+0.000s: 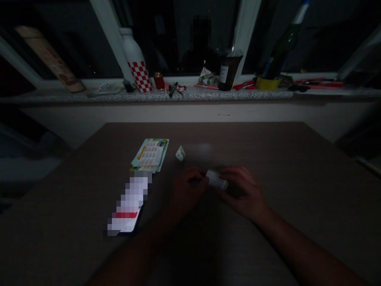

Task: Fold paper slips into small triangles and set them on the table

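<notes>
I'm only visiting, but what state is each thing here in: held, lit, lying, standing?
Small paper: held between left hand and right hand
Phone: lying, screen lit
Printed sheets: lying in a loose stack
Folded paper: folded, not held
Tan cylinder: standing
Checkered bottle: standing
Red jar: standing
Dark cup: standing
Green bottle: standing; contents cannot be told

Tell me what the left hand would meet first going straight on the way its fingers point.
The small pale paper, right at the fingertips of the left hand. Beyond it, probably the right hand, though depth is hard to judge in this dim view.
</notes>
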A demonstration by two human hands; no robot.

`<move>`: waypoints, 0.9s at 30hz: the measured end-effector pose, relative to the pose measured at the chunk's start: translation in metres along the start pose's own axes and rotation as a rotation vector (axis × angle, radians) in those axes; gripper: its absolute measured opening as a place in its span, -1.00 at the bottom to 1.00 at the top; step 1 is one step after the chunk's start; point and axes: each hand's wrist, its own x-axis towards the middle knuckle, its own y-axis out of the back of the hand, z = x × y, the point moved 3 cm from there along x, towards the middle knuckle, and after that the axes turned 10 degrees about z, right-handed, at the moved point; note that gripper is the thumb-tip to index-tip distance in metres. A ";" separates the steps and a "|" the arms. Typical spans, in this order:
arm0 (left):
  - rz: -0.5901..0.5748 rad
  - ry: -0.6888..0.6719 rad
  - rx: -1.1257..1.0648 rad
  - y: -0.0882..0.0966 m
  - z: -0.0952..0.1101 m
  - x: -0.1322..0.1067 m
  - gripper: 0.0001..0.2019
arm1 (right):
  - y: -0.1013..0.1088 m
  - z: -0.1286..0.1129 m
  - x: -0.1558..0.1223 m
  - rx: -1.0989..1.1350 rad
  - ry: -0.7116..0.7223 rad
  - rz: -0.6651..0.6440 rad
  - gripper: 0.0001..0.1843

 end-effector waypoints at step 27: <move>-0.160 0.212 -0.237 -0.011 -0.005 -0.009 -0.70 | -0.013 0.014 -0.011 0.708 -0.834 0.029 -0.74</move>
